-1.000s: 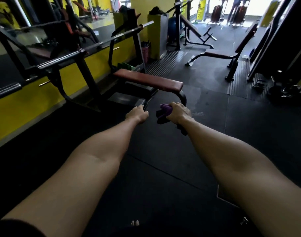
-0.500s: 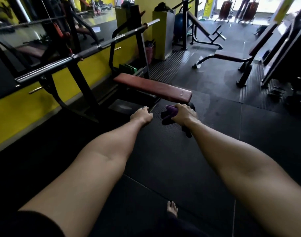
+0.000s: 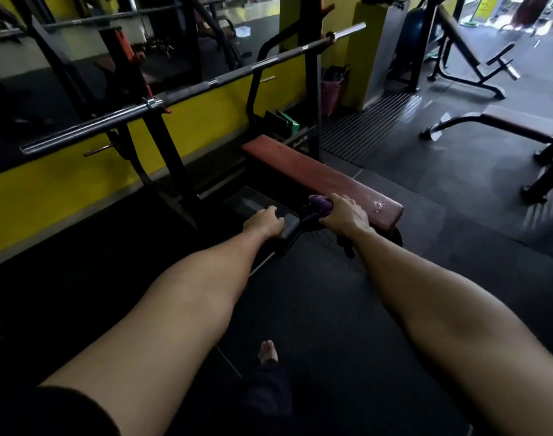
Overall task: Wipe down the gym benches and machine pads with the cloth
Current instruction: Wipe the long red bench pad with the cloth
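1. My right hand [image 3: 344, 215] gripped the bunched purple cloth [image 3: 320, 204] at the near end of the red bench pad [image 3: 300, 166]; whether it touched the pad I could not tell.
2. My left hand [image 3: 264, 221], just left of it, hung loosely curled, holding nothing.
3. A wet-looking patch [image 3: 377, 204] shone just right of my knuckles; I judged flat, firm, overlapping strokes away from me best.

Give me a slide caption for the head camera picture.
Right hand grips a purple cloth at the near end of a red bench, left hand beside it, barbell racked behind.
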Demonstrator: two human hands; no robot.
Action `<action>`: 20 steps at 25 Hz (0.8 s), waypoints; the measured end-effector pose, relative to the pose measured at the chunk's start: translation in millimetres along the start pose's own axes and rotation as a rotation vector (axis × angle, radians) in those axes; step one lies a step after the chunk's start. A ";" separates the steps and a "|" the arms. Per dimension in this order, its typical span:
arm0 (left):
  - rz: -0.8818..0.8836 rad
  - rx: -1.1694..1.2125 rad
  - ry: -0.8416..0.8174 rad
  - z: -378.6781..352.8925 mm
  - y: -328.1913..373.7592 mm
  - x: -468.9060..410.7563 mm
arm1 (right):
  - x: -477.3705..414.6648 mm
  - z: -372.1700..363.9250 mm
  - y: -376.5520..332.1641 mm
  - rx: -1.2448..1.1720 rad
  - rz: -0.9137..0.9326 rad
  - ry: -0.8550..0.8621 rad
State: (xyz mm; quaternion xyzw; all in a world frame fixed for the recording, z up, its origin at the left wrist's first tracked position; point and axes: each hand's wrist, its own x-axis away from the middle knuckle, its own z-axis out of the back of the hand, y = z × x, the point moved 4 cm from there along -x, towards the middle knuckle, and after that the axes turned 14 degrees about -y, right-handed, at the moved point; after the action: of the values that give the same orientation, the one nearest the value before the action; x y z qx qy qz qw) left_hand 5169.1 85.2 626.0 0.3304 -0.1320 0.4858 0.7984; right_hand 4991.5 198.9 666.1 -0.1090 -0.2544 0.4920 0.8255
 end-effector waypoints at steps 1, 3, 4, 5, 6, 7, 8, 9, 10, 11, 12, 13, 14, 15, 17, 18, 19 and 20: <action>0.009 0.006 0.004 7.1 2.0 -23.1 | -25.1 0.9 1.9 0.007 0.007 -0.021; 0.020 0.031 0.018 24.2 7.2 -72.5 | -75.7 6.0 2.8 0.014 0.032 -0.055; 0.024 0.053 0.025 36.4 12.7 -98.0 | -103.4 13.5 1.0 0.021 0.046 -0.069; 0.025 0.078 0.027 47.3 17.6 -120.0 | -126.8 20.5 -1.6 0.030 0.057 -0.090; 0.025 0.094 0.021 55.0 21.2 -139.4 | -146.8 25.6 -3.2 0.040 0.062 -0.114; 0.028 0.101 0.016 64.3 24.7 -160.4 | -168.5 33.1 -5.1 0.047 0.062 -0.125; 0.029 0.111 0.017 73.2 27.8 -179.4 | -189.3 40.8 -6.2 0.047 0.064 -0.122; 0.030 0.132 0.014 83.3 32.1 -198.4 | -212.0 50.1 -7.2 0.044 0.066 -0.120; 0.035 0.143 0.006 90.4 34.6 -213.6 | -231.6 57.2 -7.2 0.047 0.070 -0.124; 0.043 0.148 0.001 96.4 35.9 -228.2 | -251.3 63.0 -6.8 0.051 0.074 -0.136; 0.057 0.150 -0.006 103.1 36.4 -245.4 | -273.5 68.3 -6.5 0.059 0.076 -0.153; 0.078 0.154 -0.013 109.7 36.4 -263.1 | -295.5 73.3 -6.0 0.069 0.078 -0.173; 0.099 0.170 -0.012 117.8 36.5 -285.2 | -322.7 78.5 -5.0 0.080 0.088 -0.187; 0.117 0.184 -0.006 124.6 36.5 -306.0 | -348.4 82.6 -4.4 0.097 0.107 -0.191; 0.138 0.208 -0.002 138.4 38.9 -345.5 | -399.5 87.9 -4.6 0.128 0.152 -0.206; 0.148 0.217 0.003 145.3 41.4 -364.7 | -424.2 91.0 -5.1 0.135 0.164 -0.219; 0.159 0.229 0.008 153.7 45.6 -386.7 | -452.5 96.1 -5.5 0.142 0.171 -0.239; 0.167 0.246 0.012 161.3 49.2 -403.3 | -476.3 101.0 -5.8 0.147 0.176 -0.254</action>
State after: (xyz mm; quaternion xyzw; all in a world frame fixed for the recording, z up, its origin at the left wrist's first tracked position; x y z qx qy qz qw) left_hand 4945.5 -283.0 551.6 0.4105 -0.0939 0.5651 0.7095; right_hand 4758.5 -224.3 605.1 -0.0070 -0.3093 0.5894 0.7463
